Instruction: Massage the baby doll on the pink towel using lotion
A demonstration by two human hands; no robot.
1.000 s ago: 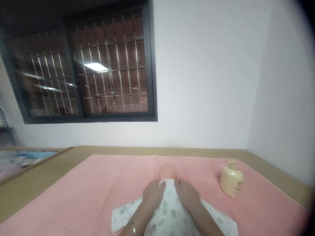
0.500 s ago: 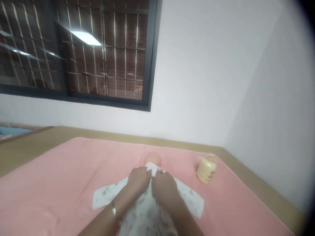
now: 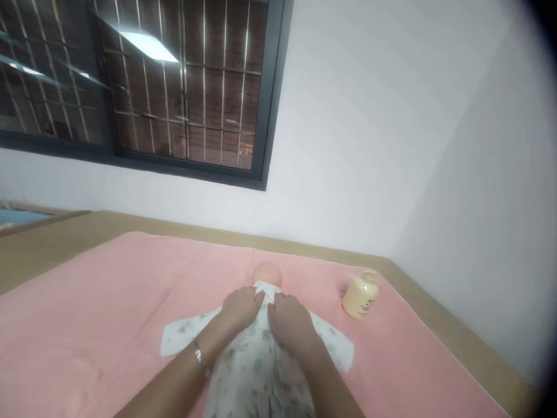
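A baby doll lies on a pink cloth, only the top of its head showing past the collar. It wears a white baby gown with small green and grey prints, its sleeves spread out to both sides. My left hand, with a silver bracelet at the wrist, has its fingers curled on the left side of the white collar. On the collar's other side, my right hand grips the fabric with its thumb near the middle. The fingertips are partly hidden in the cloth.
A cream pump-type bottle stands on the pink cloth to the right. The tan table edge runs along a white wall. A dark-framed window with bars is at the upper left.
The view has shifted slightly, so most things sit a little higher. Both hands stay at the collar, and its white folds show more openly between them.
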